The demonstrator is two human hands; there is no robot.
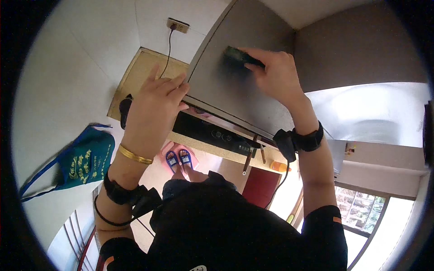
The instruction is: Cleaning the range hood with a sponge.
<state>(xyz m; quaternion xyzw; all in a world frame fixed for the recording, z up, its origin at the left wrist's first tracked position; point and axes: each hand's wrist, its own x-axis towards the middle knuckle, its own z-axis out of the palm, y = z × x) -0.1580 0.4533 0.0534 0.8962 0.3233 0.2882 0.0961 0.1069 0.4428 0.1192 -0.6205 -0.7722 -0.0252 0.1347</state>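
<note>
My right hand (276, 73) grips a dark green object (239, 56), perhaps a brush or scouring pad, against the grey panel (234, 88) of what looks like a cabinet or range hood. A dark smudge or shadow lies on the panel around it. To the left, my left hand (162, 91) is raised beside the panel's left edge, fingers spread, holding nothing that shows. Whether its fingertips touch the edge cannot be told. Below the panel, a black cooktop (213, 132) is set in a tan counter.
A wall socket (178, 25) with a plugged-in black cord is at the upper left. A green apron or bag (84, 157) with writing hangs on the left wall. Utensils (248, 161) hang near the counter, by an orange bottle (279, 166). A window (361, 206) is at the lower right.
</note>
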